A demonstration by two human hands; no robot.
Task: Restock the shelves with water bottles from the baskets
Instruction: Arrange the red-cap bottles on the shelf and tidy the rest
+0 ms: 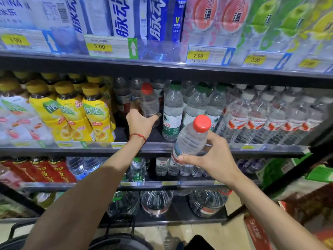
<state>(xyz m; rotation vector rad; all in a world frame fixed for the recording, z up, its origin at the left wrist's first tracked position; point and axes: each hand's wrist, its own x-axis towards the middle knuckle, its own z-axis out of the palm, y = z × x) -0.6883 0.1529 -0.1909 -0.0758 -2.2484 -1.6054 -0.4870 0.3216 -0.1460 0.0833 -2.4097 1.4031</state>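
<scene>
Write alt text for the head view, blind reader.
The left hand grips a red-capped water bottle at the middle shelf, between yellow-capped drink bottles and green-capped water bottles. The right hand holds a second red-capped bottle, tilted, in front of it.

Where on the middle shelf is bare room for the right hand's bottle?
The tilted bottle in the right hand could fit on bare shelf floor between the yellow tea bottles and the green-cap bottles, in front of the upright bottle the left hand grips. Elsewhere it is crowded: tea bottles left, white-cap bottles right, packed to the front edge.
</scene>
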